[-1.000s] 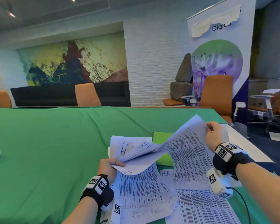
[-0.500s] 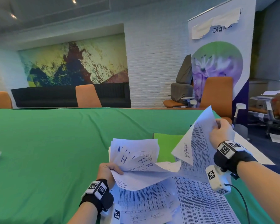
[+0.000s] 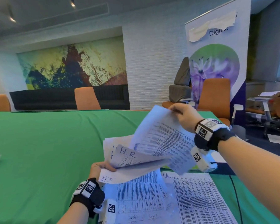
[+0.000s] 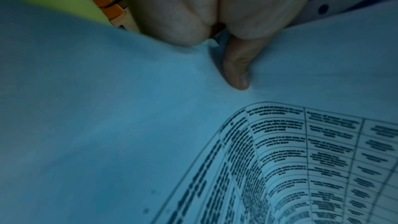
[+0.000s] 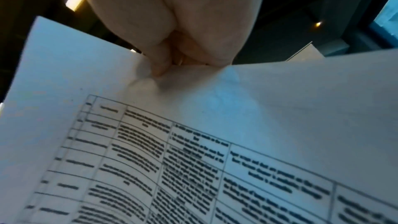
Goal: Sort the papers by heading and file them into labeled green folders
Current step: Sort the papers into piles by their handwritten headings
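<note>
Head view: green table point(image 3: 39, 151) covered with printed sheets point(image 3: 192, 199) at the near edge. Fanned H.R. papers point(image 3: 128, 157) pinched at the corner by left hand point(image 3: 98, 169); lifted sheet point(image 3: 160, 136) pinched by right hand point(image 3: 183, 115).

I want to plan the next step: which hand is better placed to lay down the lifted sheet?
Probably the right hand: it alone pinches the raised sheet, while the left hand grips the H.R. bundle.
</note>
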Demonstrator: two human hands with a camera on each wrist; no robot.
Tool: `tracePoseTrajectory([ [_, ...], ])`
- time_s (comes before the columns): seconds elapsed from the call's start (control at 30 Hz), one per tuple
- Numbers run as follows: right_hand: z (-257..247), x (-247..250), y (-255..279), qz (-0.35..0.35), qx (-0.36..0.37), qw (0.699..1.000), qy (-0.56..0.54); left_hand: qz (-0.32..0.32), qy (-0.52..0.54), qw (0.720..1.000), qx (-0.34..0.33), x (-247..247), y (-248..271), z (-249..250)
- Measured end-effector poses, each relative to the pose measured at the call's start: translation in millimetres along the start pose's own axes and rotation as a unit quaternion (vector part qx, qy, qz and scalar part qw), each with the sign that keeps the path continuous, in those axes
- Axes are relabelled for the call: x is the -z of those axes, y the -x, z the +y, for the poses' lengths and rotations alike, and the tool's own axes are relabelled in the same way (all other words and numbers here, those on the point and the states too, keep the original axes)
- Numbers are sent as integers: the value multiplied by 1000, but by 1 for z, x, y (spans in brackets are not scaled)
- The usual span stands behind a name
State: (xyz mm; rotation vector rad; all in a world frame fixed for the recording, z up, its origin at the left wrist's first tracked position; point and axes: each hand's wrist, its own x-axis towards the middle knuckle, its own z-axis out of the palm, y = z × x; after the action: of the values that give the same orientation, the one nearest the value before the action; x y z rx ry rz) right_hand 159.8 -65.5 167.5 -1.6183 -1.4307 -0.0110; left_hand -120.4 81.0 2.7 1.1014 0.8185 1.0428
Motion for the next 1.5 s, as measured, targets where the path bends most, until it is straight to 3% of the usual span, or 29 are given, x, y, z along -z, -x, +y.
tracePoseTrajectory([
  [0.1, -4, -3, -11, 74, -20, 992, -105, -16, 18, 999, -26, 5, 1, 9],
  [0.2, 4, -12, -13, 117, -51, 985, -116, -20, 32, 996, -86, 11, 0, 15],
  [0.27, 14, -26, -14, 78, -64, 992, -72, -13, 31, 994, -106, 15, -5, 15],
  [0.33, 17, -42, -14, -7, -60, 997, -41, -17, 16, 994, -109, 17, -6, 13],
  [0.4, 12, -52, -15, -40, -52, 996, -59, -16, 7, 993, -114, 13, -3, 12],
  [0.53, 19, -60, -19, 86, -114, 974, -178, -7, 28, 995, -97, 14, -3, 11],
  [0.57, 28, -65, -18, 90, -144, 968, -182, -3, 30, 995, -91, 16, -4, 10],
  [0.73, 48, -103, 18, -89, -273, 943, -168, -10, -8, 995, -98, 14, 1, 11],
  [0.83, 44, -117, 33, -116, -269, 935, -203, 1, -35, 995, -96, 12, 4, 8],
  [1.03, 49, -116, 29, -49, -212, 968, -127, 10, -37, 995, -88, 11, 8, 10],
  [1.23, 59, -119, 30, -168, -213, 962, 32, 30, -81, 992, -95, 6, 9, 9],
  [1.33, 68, -104, 45, -219, -245, 944, 36, 62, -120, 988, -79, 5, 7, 4],
  [1.5, 109, -75, 91, -294, -314, 867, 250, 57, -220, 972, -67, 2, 13, -3],
])
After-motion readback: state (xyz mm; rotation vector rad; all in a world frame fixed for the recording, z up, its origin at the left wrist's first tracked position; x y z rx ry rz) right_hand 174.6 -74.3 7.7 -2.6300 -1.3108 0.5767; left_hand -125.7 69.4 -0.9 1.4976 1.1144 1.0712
